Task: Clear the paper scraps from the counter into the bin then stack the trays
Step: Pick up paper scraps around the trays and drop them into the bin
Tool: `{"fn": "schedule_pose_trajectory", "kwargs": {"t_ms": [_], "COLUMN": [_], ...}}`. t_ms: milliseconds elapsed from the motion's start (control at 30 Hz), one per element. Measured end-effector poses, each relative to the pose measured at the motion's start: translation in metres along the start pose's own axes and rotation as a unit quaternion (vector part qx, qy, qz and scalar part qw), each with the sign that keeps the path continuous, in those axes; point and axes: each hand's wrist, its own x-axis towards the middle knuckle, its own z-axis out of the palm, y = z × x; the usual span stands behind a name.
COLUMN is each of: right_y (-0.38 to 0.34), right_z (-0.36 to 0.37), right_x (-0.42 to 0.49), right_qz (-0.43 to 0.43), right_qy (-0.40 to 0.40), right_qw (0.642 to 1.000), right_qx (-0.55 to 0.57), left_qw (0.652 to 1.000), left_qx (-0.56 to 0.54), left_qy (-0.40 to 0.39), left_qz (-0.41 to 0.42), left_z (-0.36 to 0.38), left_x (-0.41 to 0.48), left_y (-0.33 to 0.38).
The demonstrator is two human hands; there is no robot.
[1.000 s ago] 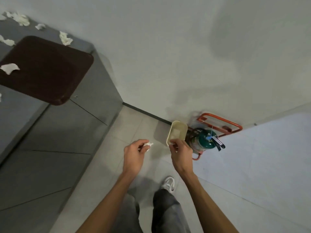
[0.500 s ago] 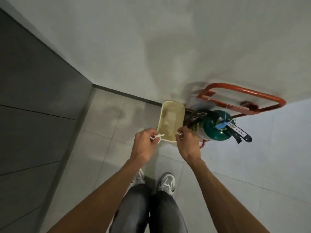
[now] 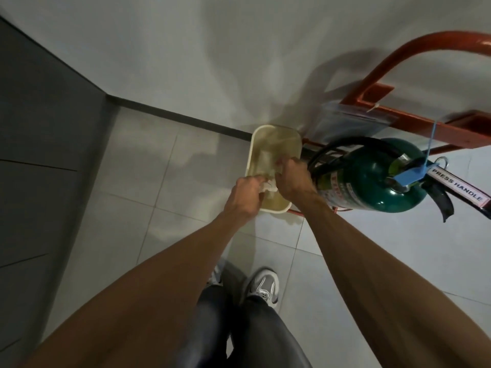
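1. Far left: a dark grey panelled cabinet front (image 3: 39, 155) drops to a pale grey tiled floor (image 3: 138, 197). A plain white wall (image 3: 186, 49) meets the floor along a dark skirting strip (image 3: 172, 116).
2. Centre: the left hand (image 3: 244, 195) is over the near rim of a cream rectangular plastic bin (image 3: 273, 134). Its grip is curled tight round a crumpled white paper scrap (image 3: 267, 186), held above the bin's near end.
3. The bin stands on the floor, its far end at the skirting strip. Pale contents are too blurred to identify.
4. Below: a grey-and-white trainer (image 3: 263, 286) is on the tiles.
5. The right hand (image 3: 293, 179) reaches into the bin mouth, fingers curled downward. Motion blur: cannot tell whether its grip holds anything.
6. Right: a green metal fire extinguisher (image 3: 372, 181) in a red tubular steel stand (image 3: 398, 62) sits just beside the bin, crowding its right side. The right forearm crosses the cylinder's lower body.
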Motion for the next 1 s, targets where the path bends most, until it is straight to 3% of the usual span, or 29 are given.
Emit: {"fn": "schedule_pose_trajectory", "kwargs": {"t_ms": [267, 600, 1000], "right_y": [-0.042, -0.173, -0.356], "right_z": [-0.067, -0.228, -0.33], "right_x": [-0.065, -0.246, -0.427], "right_qz": [-0.025, -0.129, -0.305], "right_qy": [0.001, 0.03, 0.059], "right_qw": [1.0, 0.99, 0.948], "right_qx": [0.01, 0.05, 0.073], "left_qw": [0.997, 0.98, 0.915], "left_qx": [0.039, -0.013, -0.122], "left_qy": [0.059, 0.194, 0.374], "left_qz": [-0.012, -0.045, -0.087], "left_z": [-0.096, -0.28, -0.429], "left_x": [-0.069, -0.255, -0.481], "left_y": [0.002, 0.043, 0.08]}}
